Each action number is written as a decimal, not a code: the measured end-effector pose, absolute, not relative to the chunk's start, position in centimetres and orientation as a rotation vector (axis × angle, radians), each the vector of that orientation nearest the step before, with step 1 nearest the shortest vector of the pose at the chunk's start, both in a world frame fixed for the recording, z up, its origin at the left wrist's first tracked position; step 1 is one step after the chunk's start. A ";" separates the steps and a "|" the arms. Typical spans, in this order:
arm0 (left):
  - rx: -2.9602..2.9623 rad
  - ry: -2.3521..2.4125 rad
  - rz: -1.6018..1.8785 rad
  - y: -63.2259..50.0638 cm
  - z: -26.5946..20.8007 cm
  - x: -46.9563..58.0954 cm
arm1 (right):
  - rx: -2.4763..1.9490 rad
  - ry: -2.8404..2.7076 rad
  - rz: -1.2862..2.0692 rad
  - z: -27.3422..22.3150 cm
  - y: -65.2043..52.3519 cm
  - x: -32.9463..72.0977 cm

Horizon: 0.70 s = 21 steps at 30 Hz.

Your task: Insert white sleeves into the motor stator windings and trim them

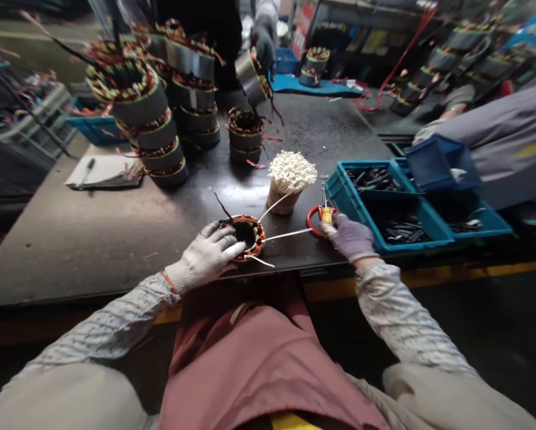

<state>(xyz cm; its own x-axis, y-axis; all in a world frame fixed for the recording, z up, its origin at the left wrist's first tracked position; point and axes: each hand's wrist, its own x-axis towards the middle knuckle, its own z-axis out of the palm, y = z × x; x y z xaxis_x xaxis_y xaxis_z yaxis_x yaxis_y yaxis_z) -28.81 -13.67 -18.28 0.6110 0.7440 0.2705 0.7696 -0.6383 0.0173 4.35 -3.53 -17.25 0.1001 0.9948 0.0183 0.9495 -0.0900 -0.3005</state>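
Note:
My left hand [215, 249], in a white glove, lies over the near left side of a wound motor stator [262, 234], its fingers bent across the rim and opening. Several white cord ends stick out from the stator's right side, and a dark lead rises at its back. My right hand [351, 236], in a greyish-purple glove, has its fingertips closed on a small yellow-handled tool [326, 215]. Red-handled scissors [310, 223] lie against that tool; their blades are hard to make out. Behind the stator stands a brown cup [280, 200] packed with white cords [292, 170].
Stacked stators [154, 131] stand at the back left beside a paper pad [100, 173] with a pen. Blue bins [353, 209] with dark pieces border my right hand. Across the table a co-worker's gloved hand [263, 45] holds a stator [252, 77]; another person's sleeve [510, 131] is at right.

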 end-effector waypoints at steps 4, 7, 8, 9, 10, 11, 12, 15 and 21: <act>-2.601 -1.177 -0.447 -14.0 -19.7 -28.6 | -2.512 -2.074 0.168 -16.5 -2.1 2.3; -2.521 -1.198 -0.458 -14.9 -19.4 -28.9 | -2.448 -2.126 0.146 -15.3 -0.5 1.0; -2.504 -1.215 -0.459 -15.1 -19.4 -28.9 | -2.429 -2.154 0.161 -15.0 0.0 0.8; -2.495 -1.238 -0.461 -15.3 -19.4 -28.8 | -2.418 -2.185 0.184 -14.9 0.3 0.7; -2.491 -1.266 -0.466 -15.5 -19.5 -28.7 | -2.410 -2.216 0.199 -14.9 0.5 0.6; -2.488 -1.297 -0.475 -15.6 -19.6 -28.6 | -2.419 -2.229 0.198 -15.1 0.5 0.6; -2.485 -1.324 -0.491 -15.7 -19.8 -28.5 | -2.447 -2.223 0.189 -15.4 0.3 0.7; -2.478 -1.379 -0.528 -15.8 -20.2 -28.2 | -2.536 -2.173 0.167 -16.8 -1.0 1.5; -2.508 -1.458 -0.464 -16.7 -20.0 -28.2 | -2.400 -2.307 0.345 -17.8 -3.1 3.8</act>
<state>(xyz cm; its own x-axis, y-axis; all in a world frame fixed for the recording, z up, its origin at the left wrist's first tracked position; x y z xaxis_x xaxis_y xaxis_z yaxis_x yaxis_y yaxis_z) -28.24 -16.73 -20.02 0.4633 0.8066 0.3670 0.8704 -0.4920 -0.0173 3.82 -3.10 -17.83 0.0387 0.9572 -0.2867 0.9992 -0.0387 0.0058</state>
